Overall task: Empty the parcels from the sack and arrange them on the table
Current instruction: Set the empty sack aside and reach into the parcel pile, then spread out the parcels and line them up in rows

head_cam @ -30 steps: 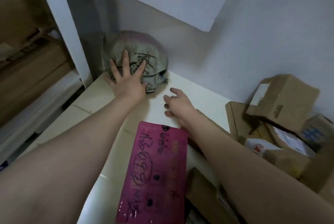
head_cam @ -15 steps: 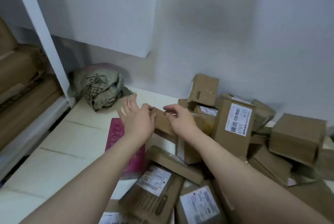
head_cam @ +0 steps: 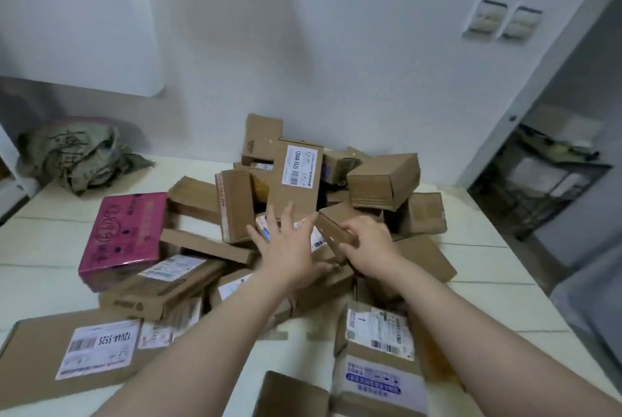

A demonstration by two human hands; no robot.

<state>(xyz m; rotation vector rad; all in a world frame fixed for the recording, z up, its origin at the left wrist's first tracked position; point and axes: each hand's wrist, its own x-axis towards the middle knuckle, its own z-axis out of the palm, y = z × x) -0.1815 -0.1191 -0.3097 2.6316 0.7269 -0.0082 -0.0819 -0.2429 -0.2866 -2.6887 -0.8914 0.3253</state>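
On the surface [head_cam: 488,298], a small brown parcel [head_cam: 335,231] is clasped by the right grip [head_cam: 368,245], with the left grip [head_cam: 286,248] spread flat, released, just beside it. Around both grips other parcels [head_cam: 296,181] are heaped; the crumpled sack [head_cam: 74,154] is seen far left of them.

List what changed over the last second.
The left hand left the sack and moved right onto the box pile, fingers spread. The right hand left the bare table and now grips a small box. The sack stays crumpled in the far-left corner; the pink parcel stays beside the pile.
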